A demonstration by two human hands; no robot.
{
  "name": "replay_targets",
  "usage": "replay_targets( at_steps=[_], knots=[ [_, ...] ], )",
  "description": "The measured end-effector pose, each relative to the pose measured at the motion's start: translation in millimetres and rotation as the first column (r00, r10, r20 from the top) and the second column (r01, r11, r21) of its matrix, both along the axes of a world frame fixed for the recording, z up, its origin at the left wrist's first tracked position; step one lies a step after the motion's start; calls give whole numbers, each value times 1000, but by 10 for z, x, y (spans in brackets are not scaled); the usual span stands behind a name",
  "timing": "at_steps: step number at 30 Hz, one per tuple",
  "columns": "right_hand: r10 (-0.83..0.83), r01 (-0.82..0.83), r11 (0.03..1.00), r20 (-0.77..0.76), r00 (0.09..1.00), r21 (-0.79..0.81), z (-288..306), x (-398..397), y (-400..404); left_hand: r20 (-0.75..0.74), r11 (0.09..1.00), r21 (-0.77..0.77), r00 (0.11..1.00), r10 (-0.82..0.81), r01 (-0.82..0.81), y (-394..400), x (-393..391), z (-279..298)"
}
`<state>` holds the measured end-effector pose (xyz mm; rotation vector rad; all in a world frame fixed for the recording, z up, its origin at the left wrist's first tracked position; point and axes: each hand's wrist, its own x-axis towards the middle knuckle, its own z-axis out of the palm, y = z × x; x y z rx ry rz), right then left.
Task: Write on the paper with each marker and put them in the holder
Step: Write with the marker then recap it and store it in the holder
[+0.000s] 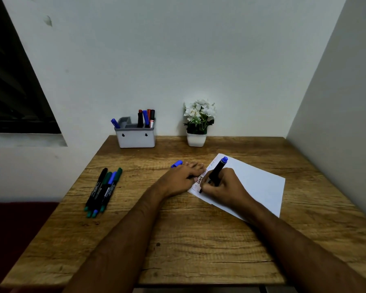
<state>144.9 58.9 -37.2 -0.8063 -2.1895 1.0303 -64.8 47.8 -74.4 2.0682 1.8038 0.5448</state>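
A white paper (pixel 256 182) lies at the right of the wooden table, with writing near its left edge. My right hand (pixel 222 185) grips a black marker with a blue end (pixel 218 169), its tip down on the paper. My left hand (pixel 182 178) rests flat at the paper's left edge, and a blue cap (pixel 176 163) pokes out behind its fingers. Several markers (pixel 103 191), green, blue and black, lie in a bunch at the table's left. The grey holder (pixel 135 138) stands at the back with several markers upright in it.
A small white pot with white flowers (pixel 198 123) stands at the back, right of the holder. Walls close in behind and on the right. The table (pixel 178 246) has bare wood near its front edge.
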Motion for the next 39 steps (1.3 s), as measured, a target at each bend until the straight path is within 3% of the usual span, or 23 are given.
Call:
replay_targets(
  at_steps=[39],
  knots=[
    [-151,152,988,-31,988,33,-55,-46,81,6,998,53,1000,-20,20,-23,21,48]
  ],
)
